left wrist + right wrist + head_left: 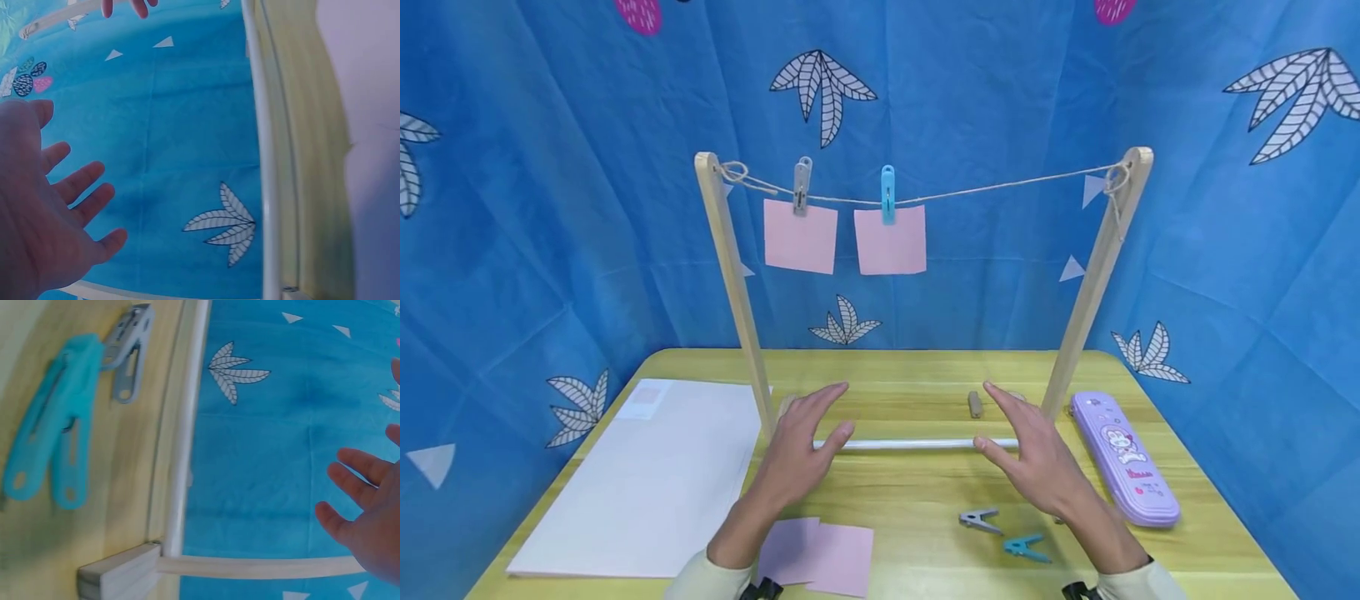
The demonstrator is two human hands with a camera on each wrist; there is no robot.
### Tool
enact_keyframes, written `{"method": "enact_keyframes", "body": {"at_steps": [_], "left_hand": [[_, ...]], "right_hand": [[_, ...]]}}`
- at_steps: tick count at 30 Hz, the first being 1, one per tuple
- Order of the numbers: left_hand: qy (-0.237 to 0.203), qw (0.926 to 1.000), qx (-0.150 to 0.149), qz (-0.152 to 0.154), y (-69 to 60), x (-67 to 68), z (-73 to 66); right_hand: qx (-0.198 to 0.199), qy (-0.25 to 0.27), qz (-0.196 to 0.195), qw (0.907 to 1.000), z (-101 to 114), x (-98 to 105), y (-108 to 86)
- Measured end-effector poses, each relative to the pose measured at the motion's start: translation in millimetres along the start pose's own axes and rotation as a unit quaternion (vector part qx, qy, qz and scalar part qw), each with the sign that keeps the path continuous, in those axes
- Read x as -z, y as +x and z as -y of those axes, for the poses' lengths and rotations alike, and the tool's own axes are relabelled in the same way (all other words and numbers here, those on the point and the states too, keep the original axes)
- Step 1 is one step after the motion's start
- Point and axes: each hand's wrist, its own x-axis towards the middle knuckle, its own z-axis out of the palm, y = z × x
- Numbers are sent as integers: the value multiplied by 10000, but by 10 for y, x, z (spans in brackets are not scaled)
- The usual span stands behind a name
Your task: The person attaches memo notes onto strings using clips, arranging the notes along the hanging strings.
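Observation:
Both hands hover over the table with nothing in them: the left hand (801, 450) by the stand's left post, the right hand (1033, 454) by its right post. Their fingers are spread and extended in the wrist views. A grey clothespin (802, 187) and a blue clothespin (888, 193) each clip a pink paper to the string (992, 185); these are the left pink paper (801, 242) and the right pink paper (891, 246). Below the right hand lie a loose grey clothespin (980, 520) and a teal clothespin (1026, 547). Two overlapping pink sheets (842, 558) lie beside the left forearm.
The wooden stand has a left post (733, 275), a right post (1097, 275) and a white crossbar (910, 444). White paper (655, 483) covers the table's left side. A purple pencil case (1126, 458) lies at the right. Blue patterned cloth (970, 292) hangs behind.

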Motion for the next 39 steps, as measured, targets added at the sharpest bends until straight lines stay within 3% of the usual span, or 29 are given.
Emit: {"method": "enact_keyframes", "body": {"at_steps": [10,18,22,29,39], "left_hand": [[-175,9969,651,410,-217,-60,108],[-263,9889,1185,851,-355,-81,158],[-352,9855,1288,1050,-408,-93,180],[-643,9770,1492,1378,-516,-111,210],[-456,9713,1381,1880,-613,-78,273]], "right_hand": [[-233,-57,412,9989,-71,-73,-129],[-316,18,659,9973,-132,-176,-252],[-394,14,877,9954,-134,-221,-320],[-835,114,1614,9833,-121,-260,-403],[-776,178,2145,9735,-153,-303,-466]]}}
